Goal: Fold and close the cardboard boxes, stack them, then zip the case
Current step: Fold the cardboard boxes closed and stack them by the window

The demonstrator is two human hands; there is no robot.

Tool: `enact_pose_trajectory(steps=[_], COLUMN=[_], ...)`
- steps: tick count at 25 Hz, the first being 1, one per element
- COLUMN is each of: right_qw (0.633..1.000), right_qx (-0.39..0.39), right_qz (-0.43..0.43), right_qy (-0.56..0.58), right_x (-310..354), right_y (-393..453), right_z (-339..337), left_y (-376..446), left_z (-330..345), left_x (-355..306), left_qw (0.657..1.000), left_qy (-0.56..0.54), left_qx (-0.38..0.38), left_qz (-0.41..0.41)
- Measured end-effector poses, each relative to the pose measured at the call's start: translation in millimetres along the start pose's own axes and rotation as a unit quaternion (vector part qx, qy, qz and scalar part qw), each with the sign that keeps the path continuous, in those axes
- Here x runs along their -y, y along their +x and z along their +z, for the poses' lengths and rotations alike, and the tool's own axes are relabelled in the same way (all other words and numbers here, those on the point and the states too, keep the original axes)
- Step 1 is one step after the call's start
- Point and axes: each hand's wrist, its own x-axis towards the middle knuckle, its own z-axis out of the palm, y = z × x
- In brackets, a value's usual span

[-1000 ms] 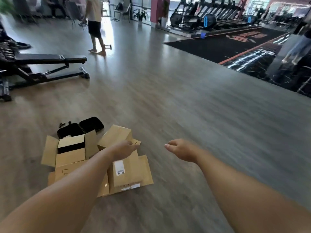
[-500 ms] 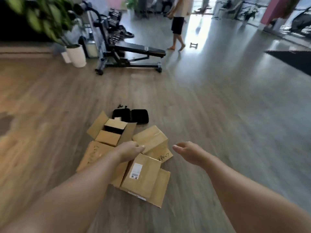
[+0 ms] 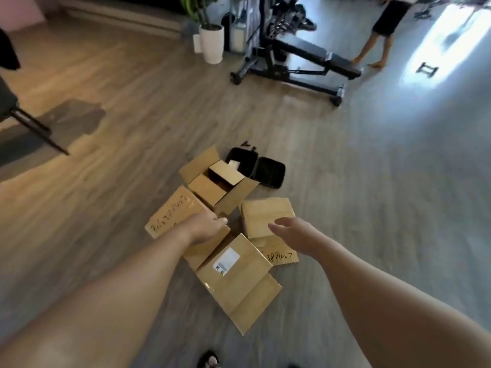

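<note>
Several brown cardboard boxes lie in a loose heap on the wooden floor. One open box (image 3: 212, 192) has its flaps spread. A flat box with handwriting (image 3: 172, 211) lies to its left, a labelled box (image 3: 236, 277) nearest me, and a closed box (image 3: 265, 216) on the right. Behind them an open black zip case (image 3: 268, 172) lies flat. My left hand (image 3: 206, 227) reaches out above the flat boxes, fingers relaxed, holding nothing. My right hand (image 3: 289, 231) hovers over the closed box, fingers extended and empty.
A black weight bench (image 3: 305, 62) stands beyond the boxes, with a white plant pot (image 3: 211, 43) to its left. A person's bare legs (image 3: 377, 46) are at the far right. A dark chair leg (image 3: 34, 128) juts in at left. My foot (image 3: 210, 361) shows at the bottom.
The view has swung left and down, bringing the boxes to the centre. Both hands have moved forward over the boxes; neither holds anything.
</note>
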Motion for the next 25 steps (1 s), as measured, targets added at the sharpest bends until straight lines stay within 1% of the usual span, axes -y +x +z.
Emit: enact_pose_trajectory(steps=[3, 5, 8, 11, 14, 17, 22, 25], right_qw=[0.999, 0.997, 0.988, 0.981, 0.978, 0.978, 0.981, 0.983], right_qx=[0.041, 0.069, 0.128, 0.166, 0.166, 0.154, 0.107, 0.06], right_qz=[-0.018, -0.03, -0.057, -0.058, -0.06, -0.073, -0.11, -0.128], right_qy=[-0.024, -0.032, -0.066, -0.082, -0.111, -0.119, -0.118, -0.116], right_x=[-12.6, -26.9, -68.6, -116.9, -161.9, -202.0, -257.9, -281.0], right_y=[54.9, 90.1, 141.9, 180.0, 221.7, 272.8, 345.5, 385.2], right_z=[1.9, 13.7, 39.2, 63.7, 95.7, 148.0, 233.1, 272.4], left_y=[21.7, 37.7, 70.7, 94.5, 126.4, 167.2, 220.1, 250.5], left_z=[25.2, 53.3, 111.6, 167.6, 220.9, 275.7, 361.1, 396.0], left_x=[8.4, 17.1, 36.0, 60.1, 96.3, 147.1, 230.3, 271.6], left_qw=[0.997, 0.992, 0.983, 0.973, 0.967, 0.965, 0.954, 0.945], left_qy=[-0.025, -0.039, -0.06, -0.078, -0.079, -0.074, -0.009, -0.009], left_qx=[-0.032, -0.055, -0.073, -0.079, -0.09, -0.107, -0.123, -0.166], left_qz=[-0.059, -0.105, -0.155, -0.201, -0.224, -0.229, -0.272, -0.283])
